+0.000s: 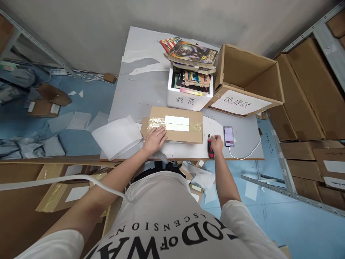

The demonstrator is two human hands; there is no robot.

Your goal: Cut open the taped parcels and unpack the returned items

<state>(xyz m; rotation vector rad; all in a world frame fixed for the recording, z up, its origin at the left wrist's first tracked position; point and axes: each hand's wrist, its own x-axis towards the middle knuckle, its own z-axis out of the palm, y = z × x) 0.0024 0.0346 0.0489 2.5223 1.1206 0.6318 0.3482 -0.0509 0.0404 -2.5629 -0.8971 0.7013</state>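
While left hand (155, 139) touches one box (184, 136) | one cutter (210, 148) | one phone (229, 137)

Soft, even light, apparently from above, brightens a pale tabletop (145, 90) and a white T-shirt (161, 201), while glare breaks into streaks on the glossy tape (156, 122) of a cardboard box (183, 137). Shade deepens inside the open carton (253, 72) at upper right and across the large box (16, 212) at lower left. Wide-angle distortion tilts the metal shelving (40, 42) toward the edges and stretches the shirt's lettering. Much of the tabletop appears sharp; a pixelated patch masks the phone (229, 137) screen.
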